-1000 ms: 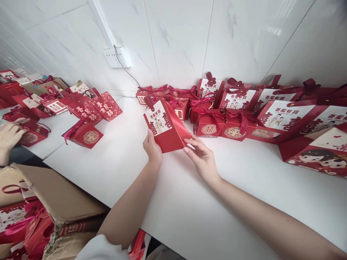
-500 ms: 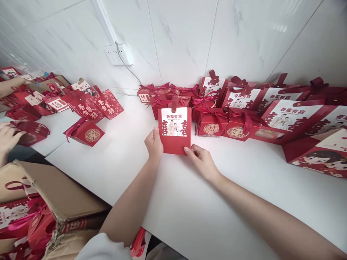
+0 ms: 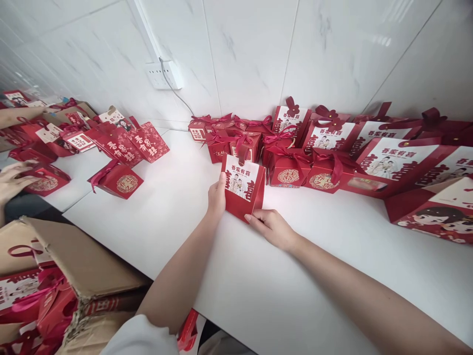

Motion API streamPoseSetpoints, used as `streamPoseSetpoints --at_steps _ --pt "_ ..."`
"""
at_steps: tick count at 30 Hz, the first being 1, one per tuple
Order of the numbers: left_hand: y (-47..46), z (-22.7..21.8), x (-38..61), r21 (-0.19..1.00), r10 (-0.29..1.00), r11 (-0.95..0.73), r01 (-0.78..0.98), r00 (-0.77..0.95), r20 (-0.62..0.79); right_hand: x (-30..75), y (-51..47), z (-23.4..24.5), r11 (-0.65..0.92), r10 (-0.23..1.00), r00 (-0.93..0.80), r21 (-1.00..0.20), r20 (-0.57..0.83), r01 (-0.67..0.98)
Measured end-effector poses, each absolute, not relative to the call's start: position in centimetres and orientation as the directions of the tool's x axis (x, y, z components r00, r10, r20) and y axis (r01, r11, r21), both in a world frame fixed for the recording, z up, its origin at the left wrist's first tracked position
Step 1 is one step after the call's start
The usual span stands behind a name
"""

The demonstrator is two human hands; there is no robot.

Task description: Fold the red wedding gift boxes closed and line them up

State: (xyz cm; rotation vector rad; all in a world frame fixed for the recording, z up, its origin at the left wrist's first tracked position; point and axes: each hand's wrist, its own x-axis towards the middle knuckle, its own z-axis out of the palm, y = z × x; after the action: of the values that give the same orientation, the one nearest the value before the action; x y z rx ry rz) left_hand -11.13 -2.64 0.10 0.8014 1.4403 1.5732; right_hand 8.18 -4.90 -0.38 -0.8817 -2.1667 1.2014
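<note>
Ref. pt = cardboard carton [image 3: 84,256], packed w/ red gift pkgs [image 3: 55,305]. Held box [image 3: 240,182]: red, w/ white couple-print panel + dark-red ribbon loop on top; located R of carton and farther back, over white table [image 3: 236,281], leaning a bit; base contact w/ table can't be told. L hand [image 3: 216,197] holds its L edge, thumb up along side; R hand [image 3: 273,228] pinches its lower R corner, thumb in front, fingers curled in. Both hands thus narrow, on same box. Back R of carton: ribbon-tied boxes [image 3: 288,172] in a group; farther R of carton, larger couple-print boxes [image 3: 393,162] + cartoon-print box [image 3: 439,217]. Behind carton: single gold-emblem box [image 3: 120,181], then a cluster of red boxes [image 3: 127,143] beyond. Back L of carton, co-worker's hand [image 3: 14,181] is at another red box [image 3: 47,180]; grip unclear. Well behind carton, on tiled wall [image 3: 251,54]: socket [image 3: 163,75] w/ grey cable [image 3: 176,97].
</note>
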Motion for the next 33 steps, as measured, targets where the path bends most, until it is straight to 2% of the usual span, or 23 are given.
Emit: streamPoseSetpoints --at_steps 3,5,7,9,11,17,22,28,33 --pt "-2.8 0.3 -11.3 0.996 0.869 0.082 0.014 -0.491 -0.065 8.6 -4.6 -0.2 0.352 0.841 -0.511 -0.897 0.178 0.267" --pt "-2.6 0.4 -11.5 0.993 0.849 0.117 -0.024 -0.516 -0.113 8.9 -4.0 -0.2 0.309 0.925 -0.328 -0.884 0.193 0.35" --pt "-2.5 0.4 -11.7 0.987 0.835 0.125 -0.1 -0.527 -0.159 9.1 -3.4 -0.3 0.283 0.948 -0.271 -0.837 0.169 0.468" --pt "-2.4 0.5 -11.8 0.979 0.829 0.124 -0.16 -0.525 -0.191 9.2 -3.0 -0.4 0.317 0.929 -0.341 -0.777 0.14 0.544" --pt "-2.5 0.7 -11.9 0.972 0.833 0.125 -0.199 -0.511 -0.212 9.2 -2.9 -0.5 0.372 0.895 -0.425 -0.748 0.133 0.549" --pt "-2.8 1.1 -11.7 0.952 0.879 0.154 -0.263 -0.404 -0.254 9.3 -3.3 -0.7 0.489 0.825 -0.514 -0.754 0.237 0.438" --pt "-2.7 1.3 -11.1 0.927 0.901 0.173 -0.333 -0.326 -0.286 9.4 -3.6 -0.6 0.611 0.742 -0.573 -0.704 0.349 0.362" --pt "-3.2 2.1 -10.7 0.893 0.974 0.063 -0.446 -0.168 -0.153 9.4 -3.8 -0.6 0.624 0.738 -0.545 -0.709 0.398 0.328" --pt "-3.8 2.4 -11.0 0.872 0.992 0.019 -0.49 -0.102 -0.079 9.5 -3.6 -1.1 0.593 0.78 -0.467 -0.731 0.416 0.338"
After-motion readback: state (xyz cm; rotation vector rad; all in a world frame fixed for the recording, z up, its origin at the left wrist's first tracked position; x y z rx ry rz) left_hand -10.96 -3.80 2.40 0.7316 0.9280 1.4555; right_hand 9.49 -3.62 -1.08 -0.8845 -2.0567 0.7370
